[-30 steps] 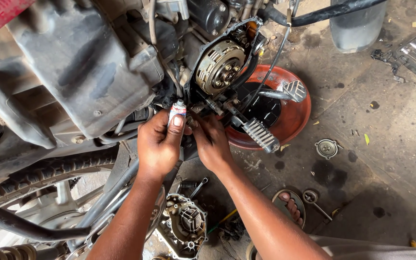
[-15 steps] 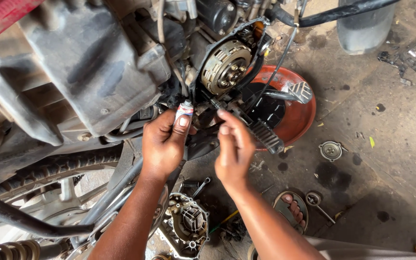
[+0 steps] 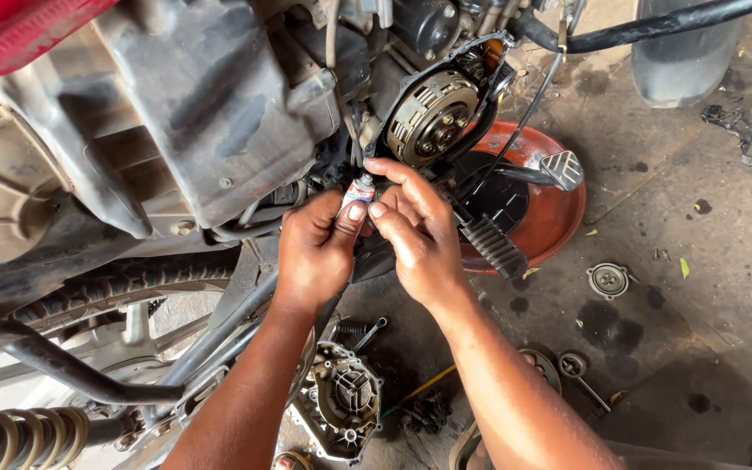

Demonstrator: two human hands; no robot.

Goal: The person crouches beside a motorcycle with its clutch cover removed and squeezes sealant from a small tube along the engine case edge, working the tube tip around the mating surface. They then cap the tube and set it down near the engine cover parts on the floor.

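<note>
You've got that small tube (image 3: pixel 357 193) pinched in your left hand (image 3: pixel 313 252), just below and left of the exposed clutch (image 3: pixel 433 117). Your right hand (image 3: pixel 418 228) has fingertips pinching at its top end. Watch it: squeeze too hard and goo could spurt onto the clutch plates. Lose your grip and it probably drops toward the red drain pan (image 3: pixel 559 209) under the clutch.

The left hand (image 3: pixel 315 252) and right hand (image 3: pixel 415 231) met just below the clutch assembly (image 3: pixel 435 115), a small tube (image 3: pixel 357 193) pinched between them. A drain pan (image 3: pixel 541 196) lay on the floor (image 3: pixel 689 331) behind the footpeg (image 3: pixel 493 245). An engine cover (image 3: pixel 341 402) lay on the floor between the forearms, a round cap (image 3: pixel 607 280) to the pan's right.
</note>
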